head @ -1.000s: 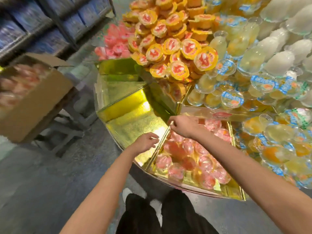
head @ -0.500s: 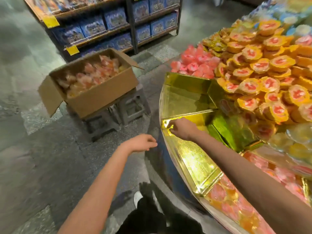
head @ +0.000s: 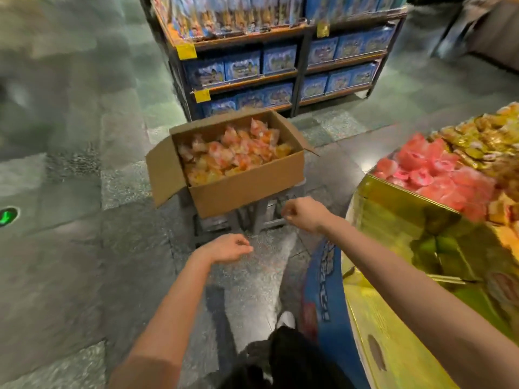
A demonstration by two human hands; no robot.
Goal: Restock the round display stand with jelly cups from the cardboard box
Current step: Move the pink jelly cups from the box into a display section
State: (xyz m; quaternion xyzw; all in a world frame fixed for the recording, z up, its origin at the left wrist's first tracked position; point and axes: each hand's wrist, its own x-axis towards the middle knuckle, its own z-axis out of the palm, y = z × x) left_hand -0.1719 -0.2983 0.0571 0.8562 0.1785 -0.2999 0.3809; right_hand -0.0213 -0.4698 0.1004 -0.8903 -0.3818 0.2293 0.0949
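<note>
Ahead, cardboard box point(head: 241, 189) full of jelly cups point(head: 233, 153), both hands loose, empty.

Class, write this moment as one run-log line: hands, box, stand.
hands: left and right empty, loosely curled, short of box | box: open, holds jelly cups | stand: gold compartment bare
</note>
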